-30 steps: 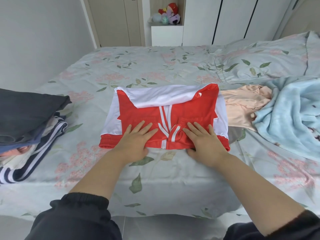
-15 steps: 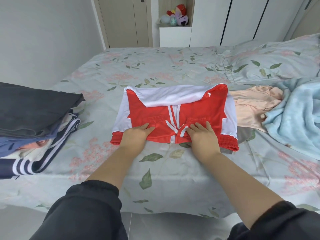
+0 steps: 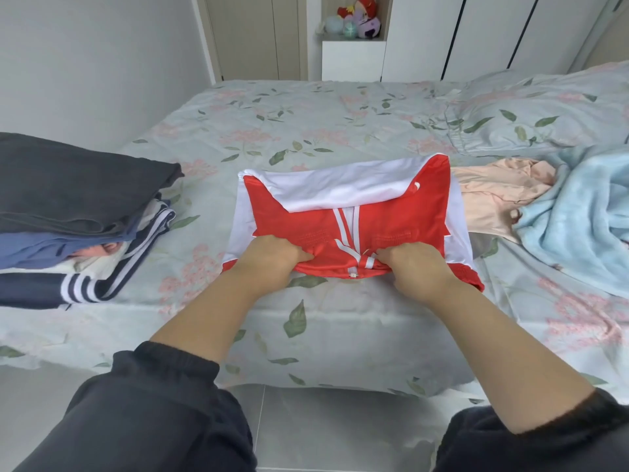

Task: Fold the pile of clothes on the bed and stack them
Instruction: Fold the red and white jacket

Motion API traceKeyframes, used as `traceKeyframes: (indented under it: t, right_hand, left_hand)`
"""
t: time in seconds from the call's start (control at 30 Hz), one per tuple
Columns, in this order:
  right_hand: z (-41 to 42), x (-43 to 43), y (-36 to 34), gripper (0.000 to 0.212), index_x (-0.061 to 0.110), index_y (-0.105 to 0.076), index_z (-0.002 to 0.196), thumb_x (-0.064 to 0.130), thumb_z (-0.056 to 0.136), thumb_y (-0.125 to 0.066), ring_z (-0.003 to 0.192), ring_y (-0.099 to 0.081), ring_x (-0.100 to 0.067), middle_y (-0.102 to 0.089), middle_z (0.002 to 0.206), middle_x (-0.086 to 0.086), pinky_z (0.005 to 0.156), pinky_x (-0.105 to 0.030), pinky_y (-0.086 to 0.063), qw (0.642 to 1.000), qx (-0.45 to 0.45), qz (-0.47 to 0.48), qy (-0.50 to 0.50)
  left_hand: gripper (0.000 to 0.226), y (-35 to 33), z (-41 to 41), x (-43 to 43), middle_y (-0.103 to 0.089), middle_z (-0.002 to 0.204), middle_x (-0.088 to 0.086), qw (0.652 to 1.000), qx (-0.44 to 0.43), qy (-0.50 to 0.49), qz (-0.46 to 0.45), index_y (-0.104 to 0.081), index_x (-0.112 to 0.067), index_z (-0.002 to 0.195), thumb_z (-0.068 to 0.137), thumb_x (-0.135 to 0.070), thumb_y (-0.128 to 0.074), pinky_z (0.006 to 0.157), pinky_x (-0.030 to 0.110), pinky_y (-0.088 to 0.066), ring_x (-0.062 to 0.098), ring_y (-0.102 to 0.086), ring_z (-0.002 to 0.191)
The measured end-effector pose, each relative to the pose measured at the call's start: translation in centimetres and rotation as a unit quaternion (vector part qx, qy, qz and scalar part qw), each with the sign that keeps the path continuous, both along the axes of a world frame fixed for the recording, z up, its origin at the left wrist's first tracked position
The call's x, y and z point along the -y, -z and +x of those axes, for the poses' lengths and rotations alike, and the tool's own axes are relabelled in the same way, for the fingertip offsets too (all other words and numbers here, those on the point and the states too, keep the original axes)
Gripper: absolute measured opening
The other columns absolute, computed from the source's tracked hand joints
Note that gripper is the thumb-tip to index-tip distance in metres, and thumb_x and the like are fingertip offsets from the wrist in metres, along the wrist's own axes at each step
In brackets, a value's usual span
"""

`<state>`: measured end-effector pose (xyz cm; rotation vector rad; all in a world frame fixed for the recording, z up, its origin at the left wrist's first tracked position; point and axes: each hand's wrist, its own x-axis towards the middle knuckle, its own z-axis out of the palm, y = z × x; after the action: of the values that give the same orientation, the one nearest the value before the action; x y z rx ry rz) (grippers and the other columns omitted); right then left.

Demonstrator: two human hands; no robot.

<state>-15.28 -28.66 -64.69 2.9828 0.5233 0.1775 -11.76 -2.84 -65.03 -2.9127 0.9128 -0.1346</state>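
Observation:
A red and white jacket (image 3: 343, 212), partly folded into a rectangle, lies near the front edge of the floral bed (image 3: 306, 117). My left hand (image 3: 272, 258) grips its near hem left of the white stripes, fingers curled under the fabric. On the other side of the stripes, my right hand (image 3: 417, 264) holds the same hem the same way. The hem is lifted slightly off the sheet. A stack of folded clothes (image 3: 68, 212) sits at the left, dark grey on top, a navy striped piece at the bottom.
A crumpled peach garment (image 3: 493, 195) lies right of the jacket, beside a light blue fleece blanket (image 3: 585, 216). A floral pillow (image 3: 544, 110) is at the back right. Wardrobe doors and a shelf with plush toys (image 3: 357, 15) stand beyond the bed.
Both hands went from pressing flat on the jacket to curling round its near hem and bunching it upward. The view moved closer and shifted a little.

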Motion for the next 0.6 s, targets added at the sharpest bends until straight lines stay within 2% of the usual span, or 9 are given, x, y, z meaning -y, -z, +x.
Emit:
traceKeyframes:
  t: [0.07,0.13,0.2,0.27,0.3,0.37,0.4,0.47,0.6]
  right_hand:
    - [-1.0,0.3,-0.2,0.047,0.031,-0.059,0.125,0.01,0.084,-0.047,0.105,-0.06,-0.025,-0.067,0.112,0.0,0.079,-0.03,-0.043,1.0,0.002,-0.008,-0.013]
    - [-1.9,0.6,-0.2,0.049,0.033,-0.061,0.123,0.011,0.08,-0.05,0.101,-0.062,-0.025,-0.069,0.108,0.001,0.074,-0.03,-0.042,1.0,0.006,-0.007,-0.025]
    - [-2.5,0.9,0.1,0.05,0.032,-0.063,0.119,0.01,0.076,-0.051,0.095,-0.063,-0.026,-0.07,0.101,0.0,0.067,-0.029,-0.038,0.999,0.01,-0.001,-0.03]
    - [-2.9,1.1,0.6,0.05,0.032,-0.065,0.116,0.008,0.074,-0.052,0.092,-0.063,-0.026,-0.07,0.098,0.001,0.064,-0.028,-0.037,0.999,0.015,0.024,-0.02]
    - [-3.0,1.2,0.9,0.05,0.031,-0.064,0.116,0.007,0.074,-0.053,0.094,-0.063,-0.025,-0.07,0.101,0.002,0.065,-0.028,-0.039,0.999,0.018,0.047,-0.013]
    - [-3.5,1.1,1.5,0.053,0.026,-0.06,0.123,0.003,0.076,-0.053,0.108,-0.059,-0.022,-0.065,0.115,0.003,0.075,-0.028,-0.046,0.997,0.014,0.077,-0.01]
    - [-3.7,1.0,1.7,0.053,0.024,-0.057,0.127,0.003,0.079,-0.053,0.114,-0.055,-0.021,-0.061,0.122,0.002,0.083,-0.03,-0.048,0.997,0.006,0.072,-0.01]
    - [-4.0,0.8,1.9,0.048,0.024,-0.054,0.128,0.008,0.083,-0.052,0.114,-0.056,-0.02,-0.06,0.122,0.003,0.086,-0.031,-0.048,0.999,-0.004,0.041,-0.011]
    - [-4.7,0.9,1.3,0.036,0.031,-0.059,0.117,0.017,0.084,-0.052,0.095,-0.063,-0.021,-0.068,0.102,0.004,0.07,-0.027,-0.041,1.0,0.0,0.004,-0.023]
  left_hand:
    - [0.036,-0.7,-1.0,0.3,-0.067,0.116,-0.004,1.0,-0.013,0.018,0.001,-0.061,-0.037,0.125,0.09,-0.032,-0.052,0.074,0.027,-0.034,0.026,-0.059,0.104]
    - [0.032,-1.3,-1.6,0.5,-0.069,0.106,-0.003,0.999,-0.027,0.021,0.003,-0.068,-0.032,0.113,0.087,-0.02,-0.053,0.071,0.026,-0.033,0.027,-0.059,0.097]
    - [0.04,-1.4,-1.8,0.6,-0.068,0.098,-0.004,0.999,-0.037,0.018,0.012,-0.069,-0.03,0.107,0.08,-0.007,-0.052,0.07,0.028,-0.039,0.025,-0.059,0.093]
    - [0.045,-1.2,-2.0,0.3,-0.068,0.1,-0.006,0.999,-0.046,0.01,-0.001,-0.068,-0.034,0.11,0.079,-0.004,-0.051,0.073,0.029,-0.042,0.024,-0.059,0.095]
    - [0.049,-1.0,-2.1,0.1,-0.067,0.109,-0.008,0.999,-0.049,0.006,-0.012,-0.065,-0.037,0.116,0.082,-0.005,-0.051,0.077,0.03,-0.043,0.024,-0.059,0.101]
    - [0.058,-0.8,-2.5,-0.3,-0.059,0.129,-0.011,0.998,-0.056,-0.004,-0.022,-0.054,-0.039,0.131,0.084,-0.006,-0.051,0.087,0.03,-0.043,0.022,-0.055,0.114]
    - [0.06,-0.8,-2.8,-0.3,-0.058,0.132,-0.011,0.998,-0.06,-0.007,-0.019,-0.052,-0.039,0.134,0.084,-0.005,-0.05,0.089,0.03,-0.042,0.021,-0.054,0.116]
    - [0.06,-0.9,-3.3,0.0,-0.061,0.127,-0.009,0.998,-0.059,-0.006,-0.011,-0.055,-0.038,0.132,0.083,-0.003,-0.05,0.088,0.028,-0.04,0.021,-0.055,0.114]
    - [0.053,-1.3,-4.2,0.3,-0.069,0.103,-0.009,0.997,-0.069,0.003,-0.027,-0.07,-0.033,0.112,0.074,0.0,-0.053,0.078,0.027,-0.043,0.022,-0.059,0.098]
